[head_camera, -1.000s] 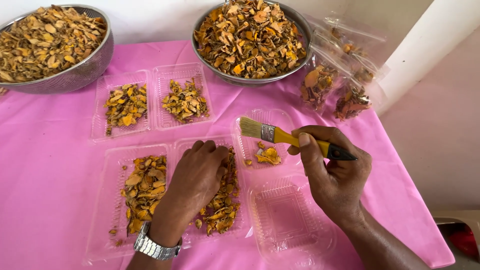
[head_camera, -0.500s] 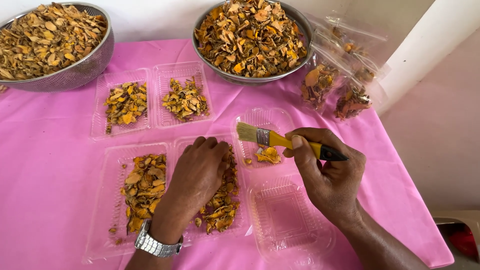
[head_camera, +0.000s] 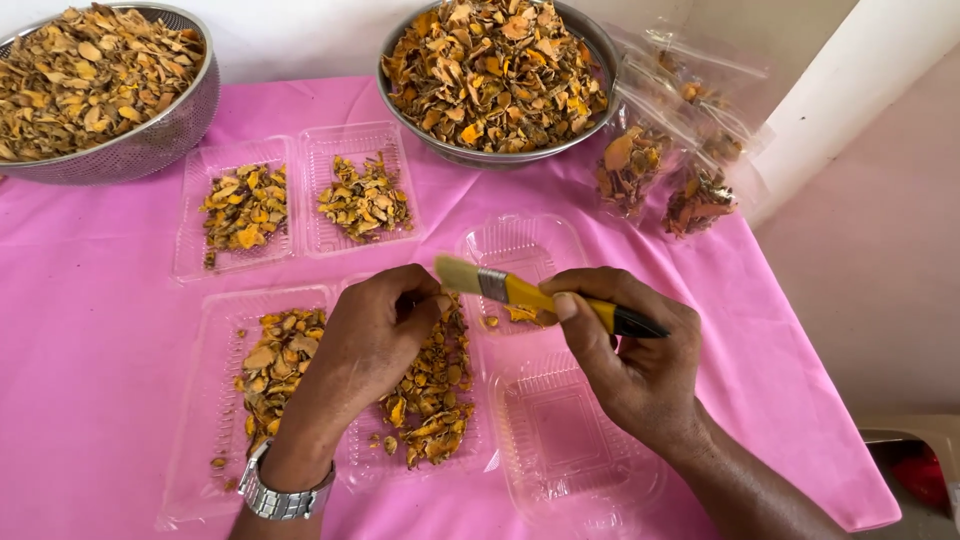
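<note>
My right hand grips a yellow-handled paintbrush, bristles pointing left toward my left hand. My left hand, a metal watch on its wrist, rests with fingers curled on the dried orange-brown slices in a clear plastic tray; whether it holds a slice is hidden. A second filled tray lies to its left. An open clear clamshell container sits under my right hand, its far half holding a few slices.
Two clear trays of slices lie further back on the pink tablecloth. Two metal bowls heaped with slices stand at the back. Filled plastic bags lie at the right. The table edge drops off at right.
My right hand has carried the brush left and slightly down, its bristles now close to my left hand's fingertips. My left hand has stayed on the tray.
</note>
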